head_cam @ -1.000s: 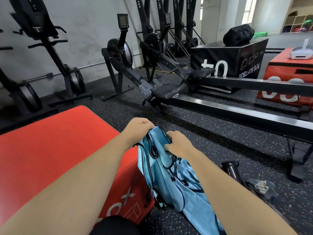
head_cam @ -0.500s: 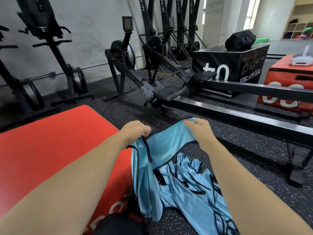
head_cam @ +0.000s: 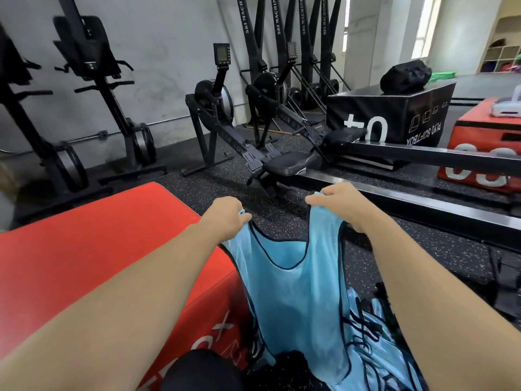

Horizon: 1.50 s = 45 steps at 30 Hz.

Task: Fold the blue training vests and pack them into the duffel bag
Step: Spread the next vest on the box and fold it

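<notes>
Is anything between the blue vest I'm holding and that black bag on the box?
Yes: two long black rowing-machine rails lie between the light blue mesh vest, held by left hand and right hand, and the black fabric bag.

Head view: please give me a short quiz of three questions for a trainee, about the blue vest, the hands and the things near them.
1. True or false: the left hand and the right hand each grip one shoulder strap of the blue vest.
2. Choose one: what stands at the left of this vest? A) red soft box B) green table C) white shelf
3. Fill in: the heap of other vests lies on the ___.
Key: 1 true; 2 A; 3 floor.
</notes>
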### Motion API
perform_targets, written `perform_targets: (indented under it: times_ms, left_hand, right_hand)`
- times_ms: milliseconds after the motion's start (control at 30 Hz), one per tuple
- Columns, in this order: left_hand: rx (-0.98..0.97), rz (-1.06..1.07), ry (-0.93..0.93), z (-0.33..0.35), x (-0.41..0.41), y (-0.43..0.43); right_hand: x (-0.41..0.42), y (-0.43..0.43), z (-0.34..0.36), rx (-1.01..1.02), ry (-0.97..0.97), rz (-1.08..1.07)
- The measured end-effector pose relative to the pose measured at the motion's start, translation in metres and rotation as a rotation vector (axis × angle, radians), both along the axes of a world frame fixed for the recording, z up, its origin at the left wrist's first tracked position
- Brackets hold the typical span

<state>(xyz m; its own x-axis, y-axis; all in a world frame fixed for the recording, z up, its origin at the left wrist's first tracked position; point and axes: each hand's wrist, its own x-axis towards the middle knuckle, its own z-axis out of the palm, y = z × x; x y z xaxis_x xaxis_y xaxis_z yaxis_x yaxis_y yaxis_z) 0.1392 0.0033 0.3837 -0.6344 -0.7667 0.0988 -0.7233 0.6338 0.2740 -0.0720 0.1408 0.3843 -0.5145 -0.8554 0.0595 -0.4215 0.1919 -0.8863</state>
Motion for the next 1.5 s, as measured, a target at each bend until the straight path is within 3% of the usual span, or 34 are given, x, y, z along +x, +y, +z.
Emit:
perform_targets:
  times_ms: [133, 267, 333, 433, 500, 567, 667, 733, 900, 1067, 1167, 1367, 1500]
  left_hand:
    - [0.238, -0.06, 0.097, 0.007, -0.001, 0.009]
    - [0.579, -0.101, -0.001, 0.019, 0.0, 0.008]
    - [0.504, -0.115, -0.07, 0.026, -0.003, 0.004]
    - [0.15, -0.109, -0.312, 0.036, -0.013, 0.0]
    - [0.039, -0.062, -0.367, 0.04, -0.024, -0.002]
    - [0.106, -0.014, -0.283, 0.039, -0.039, -0.006]
    - [0.46, 0.111, 0.025, 0.026, -0.063, -0.015]
    - [0.544, 0.145, 0.122, 0.018, -0.075, -0.024]
    - [0.347, -0.012, 0.148, 0.019, -0.098, -0.07]
    - [0.04, -0.08, 0.296, 0.073, -0.115, -0.126]
    - [0.011, -0.08, 0.349, 0.098, -0.11, -0.158]
    - [-0.129, 0.019, 0.466, 0.11, -0.091, -0.196]
    - [-0.066, 0.102, 0.577, 0.122, -0.047, -0.223]
  right_hand:
    - [0.0, 0.002, 0.006, 0.062, -0.057, -0.051]
    - [-0.009, 0.004, 0.01, 0.102, 0.005, -0.076]
    - [-0.015, 0.005, 0.011, 0.112, 0.062, -0.09]
    - [-0.025, 0.005, 0.011, 0.134, 0.139, -0.108]
    - [-0.031, 0.004, 0.012, 0.155, 0.2, -0.132]
    - [-0.039, 0.001, 0.011, 0.172, 0.239, -0.147]
    - [-0.052, -0.003, 0.009, 0.172, 0.266, -0.153]
    - [-0.061, -0.008, 0.008, 0.153, 0.259, -0.176]
    - [-0.087, -0.035, 0.01, 0.091, 0.27, -0.247]
    - [-0.105, -0.078, 0.056, -0.122, 0.329, -0.308]
    - [-0.106, -0.103, 0.078, -0.044, 0.372, -0.249]
    - [-0.083, -0.14, 0.098, -0.178, 0.371, -0.181]
    - [-0.04, -0.156, 0.109, -0.283, 0.274, -0.016]
